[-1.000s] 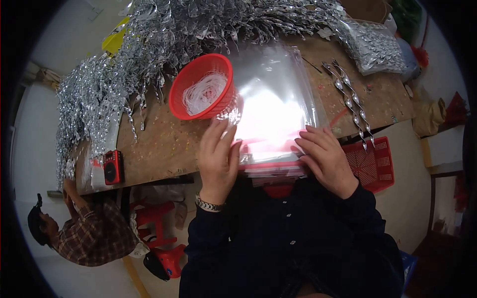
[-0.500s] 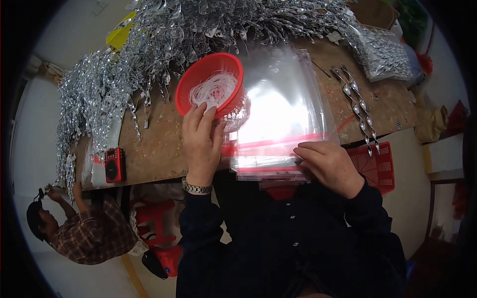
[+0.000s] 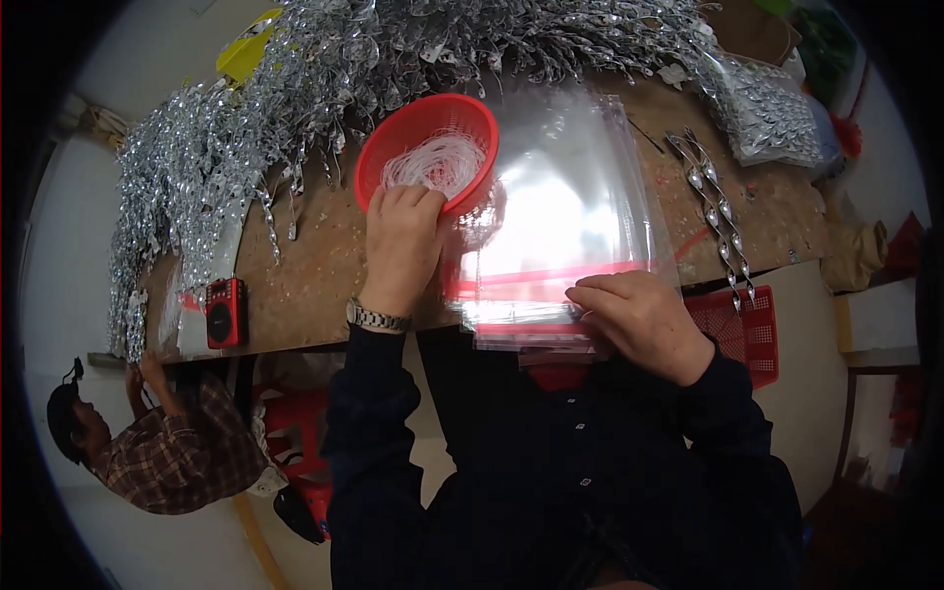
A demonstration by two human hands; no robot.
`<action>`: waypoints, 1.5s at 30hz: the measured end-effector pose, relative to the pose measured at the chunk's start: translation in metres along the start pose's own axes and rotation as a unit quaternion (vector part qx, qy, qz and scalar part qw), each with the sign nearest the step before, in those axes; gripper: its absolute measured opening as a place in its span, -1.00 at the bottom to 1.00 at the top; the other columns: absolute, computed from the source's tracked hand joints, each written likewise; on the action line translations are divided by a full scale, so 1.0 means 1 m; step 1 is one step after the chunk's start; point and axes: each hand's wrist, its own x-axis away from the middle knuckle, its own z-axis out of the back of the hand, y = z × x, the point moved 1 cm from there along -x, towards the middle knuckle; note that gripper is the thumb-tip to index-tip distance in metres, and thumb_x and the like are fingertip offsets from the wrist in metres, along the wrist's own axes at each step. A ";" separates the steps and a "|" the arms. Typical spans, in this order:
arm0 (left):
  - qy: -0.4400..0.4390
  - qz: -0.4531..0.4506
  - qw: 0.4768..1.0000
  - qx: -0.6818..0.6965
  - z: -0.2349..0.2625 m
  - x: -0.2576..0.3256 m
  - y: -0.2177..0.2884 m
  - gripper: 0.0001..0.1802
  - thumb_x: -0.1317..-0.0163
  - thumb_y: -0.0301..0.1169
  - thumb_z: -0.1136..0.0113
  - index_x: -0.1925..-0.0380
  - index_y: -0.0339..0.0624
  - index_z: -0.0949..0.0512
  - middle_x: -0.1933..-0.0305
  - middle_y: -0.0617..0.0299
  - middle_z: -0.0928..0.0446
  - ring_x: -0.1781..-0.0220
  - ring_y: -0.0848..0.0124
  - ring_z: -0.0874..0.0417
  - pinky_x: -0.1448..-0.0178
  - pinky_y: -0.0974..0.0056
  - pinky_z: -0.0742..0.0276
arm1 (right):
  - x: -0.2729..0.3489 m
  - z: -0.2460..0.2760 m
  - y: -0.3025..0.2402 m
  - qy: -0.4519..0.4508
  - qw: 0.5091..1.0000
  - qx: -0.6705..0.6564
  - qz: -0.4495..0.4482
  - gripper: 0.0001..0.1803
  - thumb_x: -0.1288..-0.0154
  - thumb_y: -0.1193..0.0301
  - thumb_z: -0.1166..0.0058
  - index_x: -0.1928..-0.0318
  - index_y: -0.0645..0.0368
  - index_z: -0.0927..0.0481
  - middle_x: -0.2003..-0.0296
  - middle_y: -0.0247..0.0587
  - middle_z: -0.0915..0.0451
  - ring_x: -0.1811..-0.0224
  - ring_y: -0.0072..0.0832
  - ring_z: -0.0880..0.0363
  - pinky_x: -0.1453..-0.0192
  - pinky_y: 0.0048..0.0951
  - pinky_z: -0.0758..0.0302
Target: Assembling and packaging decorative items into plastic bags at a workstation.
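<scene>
A stack of clear plastic bags (image 3: 565, 226) with red strips lies on the wooden table (image 3: 315, 265) in front of me. My right hand (image 3: 644, 320) presses on the stack's near edge, fingers flat. My left hand (image 3: 401, 246) rests at the rim of a red plastic basket (image 3: 425, 147) holding white threads, fingers curled at the bags' left edge. Whether it grips anything I cannot tell.
A big heap of silver tinsel strands (image 3: 324, 88) covers the table's far and left side. A few silver strands (image 3: 713, 211) lie at the right. A small red radio (image 3: 225, 313) sits near the left edge. Another person (image 3: 147, 442) crouches at lower left. A red crate (image 3: 737, 324) sits under the table.
My left hand has moved up to the red basket's rim. My right hand has slid along the bags' near edge and stays pressed on them.
</scene>
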 end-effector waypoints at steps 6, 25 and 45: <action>0.016 -0.020 0.999 -0.023 0.002 0.001 0.030 -0.88 -0.02 -0.50 -0.21 0.39 -0.11 -0.54 0.33 0.24 -0.55 0.16 0.24 -0.58 -0.32 -0.01 -0.31 | 0.009 -0.001 0.006 -0.012 1.000 0.000 -0.017 -0.64 -0.11 0.52 -0.21 0.02 0.17 -0.60 0.14 -0.10 -0.65 0.13 -0.13 -0.64 0.05 -0.22 -0.56; -0.116 -0.075 0.977 0.163 0.007 -0.029 0.056 -0.80 -0.09 -0.34 -0.32 0.36 -0.25 -0.61 0.32 0.07 -0.54 0.17 0.07 -0.55 0.09 0.06 -0.48 | 0.024 -0.006 0.015 0.007 1.000 -0.015 -0.015 -0.67 -0.13 0.52 -0.20 0.03 0.18 -0.60 0.15 -0.09 -0.65 0.12 -0.12 -0.62 0.07 -0.22 -0.54; -0.305 -0.085 0.941 0.117 -0.042 -0.060 0.056 -0.84 -0.08 -0.38 -0.19 0.41 -0.24 -0.62 0.32 -0.03 -0.61 0.18 0.00 -0.64 0.11 -0.03 -0.52 | 0.028 -0.010 0.012 0.007 1.000 -0.023 -0.015 -0.66 -0.12 0.52 -0.22 0.04 0.18 -0.60 0.16 -0.12 -0.65 0.13 -0.13 -0.63 0.07 -0.22 -0.53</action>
